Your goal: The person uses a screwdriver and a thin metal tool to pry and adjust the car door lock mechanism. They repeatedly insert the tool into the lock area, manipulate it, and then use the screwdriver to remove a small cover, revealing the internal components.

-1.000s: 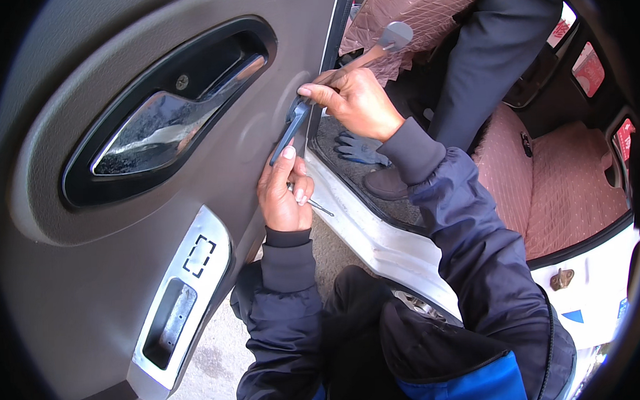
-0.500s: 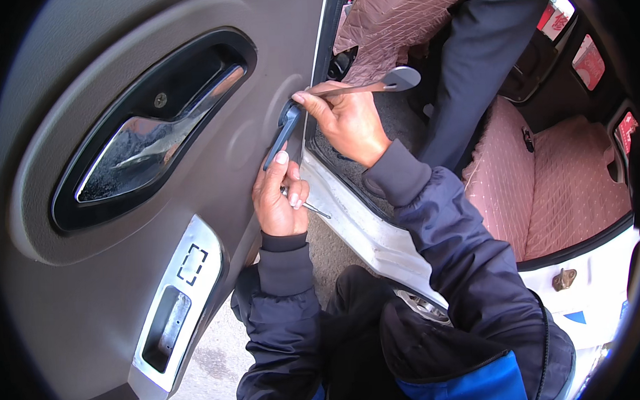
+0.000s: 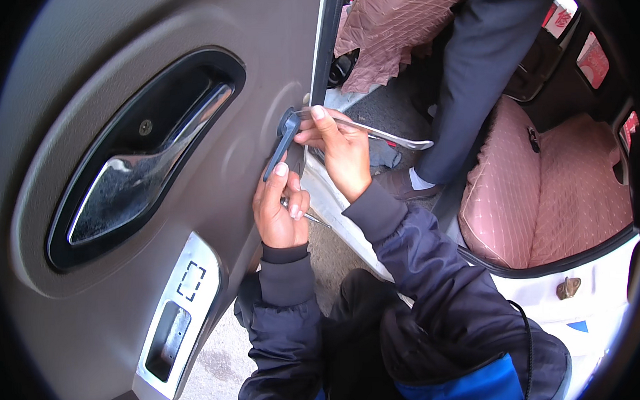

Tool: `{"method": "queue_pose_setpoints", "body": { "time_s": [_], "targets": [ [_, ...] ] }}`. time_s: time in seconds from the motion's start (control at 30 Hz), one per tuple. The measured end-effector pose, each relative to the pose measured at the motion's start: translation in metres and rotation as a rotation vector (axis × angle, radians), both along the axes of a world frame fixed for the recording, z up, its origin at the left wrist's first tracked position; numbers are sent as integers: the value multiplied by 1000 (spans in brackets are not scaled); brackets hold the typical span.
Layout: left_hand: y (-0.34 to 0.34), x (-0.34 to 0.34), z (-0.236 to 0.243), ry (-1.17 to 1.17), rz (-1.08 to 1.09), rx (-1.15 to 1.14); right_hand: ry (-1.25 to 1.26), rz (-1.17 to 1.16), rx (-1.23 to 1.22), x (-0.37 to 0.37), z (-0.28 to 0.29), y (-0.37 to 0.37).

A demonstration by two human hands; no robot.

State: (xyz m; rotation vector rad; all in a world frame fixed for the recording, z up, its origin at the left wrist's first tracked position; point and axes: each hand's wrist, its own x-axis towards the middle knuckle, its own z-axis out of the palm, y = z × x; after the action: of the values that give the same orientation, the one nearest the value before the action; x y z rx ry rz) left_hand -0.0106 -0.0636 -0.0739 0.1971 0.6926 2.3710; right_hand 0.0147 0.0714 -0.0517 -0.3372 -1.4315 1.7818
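Note:
A dark blue-grey window crank is mounted on the brown door panel and slants downward. My left hand is closed, thumb and fingers at the crank's lower end. A thin metal rod, perhaps a screwdriver shaft, sticks out from its curled fingers; the rest is hidden. My right hand pinches a flat metal pry tool between thumb and fingers. The tool's near end reaches the crank's round base, though its exact contact is hard to see. Its other end points right.
Left of the crank is a chrome inner door handle in a black recess; below is a silver pull trim. Another person's dark-trousered leg and shoe stand beyond the doorway. Pink quilted seats are at right.
My right hand has moved down and a little left. The pry tool's far end has swung down and now shows nearly edge-on. My left hand stays at the crank.

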Motion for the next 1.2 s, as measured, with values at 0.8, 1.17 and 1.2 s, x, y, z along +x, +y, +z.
{"method": "queue_pose_setpoints", "body": {
  "time_s": [0.8,1.17,1.2],
  "targets": [
    [3,6,11,-18,94,-82,-208,181,347,10,50,28],
    [4,6,10,-42,91,-77,-359,113,444,1,69,29],
    [4,6,10,-44,96,-79,-318,93,409,3,64,25]
  ]
}}
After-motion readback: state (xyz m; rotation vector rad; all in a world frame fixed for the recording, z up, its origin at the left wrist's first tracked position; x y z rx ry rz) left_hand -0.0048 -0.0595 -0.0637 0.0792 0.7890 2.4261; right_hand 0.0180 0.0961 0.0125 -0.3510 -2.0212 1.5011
